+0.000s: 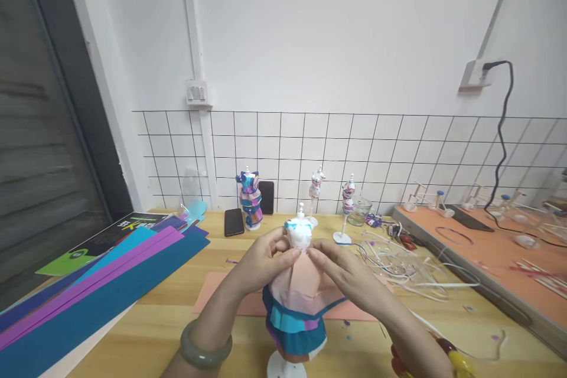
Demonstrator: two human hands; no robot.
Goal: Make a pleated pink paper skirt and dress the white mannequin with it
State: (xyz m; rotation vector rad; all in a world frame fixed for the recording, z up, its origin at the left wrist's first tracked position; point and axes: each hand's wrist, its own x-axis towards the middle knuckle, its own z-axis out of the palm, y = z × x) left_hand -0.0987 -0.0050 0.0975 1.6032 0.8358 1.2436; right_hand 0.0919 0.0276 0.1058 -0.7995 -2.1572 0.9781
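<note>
A small white dress form [301,235] stands upright in front of me on a round white base [286,366], with bits of blue on its shoulders. Around its lower part hangs a layered paper skirt [297,331] in blue, turquoise and purple, with a pale pink paper layer [303,277] on top. My left hand [266,257] grips the waist from the left, thumb on the pink paper's upper edge. From the right, my right hand [339,263] pinches the same edge, its thumb close to the left one. The fingertips behind the form are hidden.
Sheets of coloured paper [133,283] lie at left. Behind stand a dressed form [251,201], two slim forms [348,195], phones [234,222] and a glass jar [359,211]. Tangled white strips [411,266] lie right, beside a raised orange board [500,260]. Pink paper [212,295] lies beneath.
</note>
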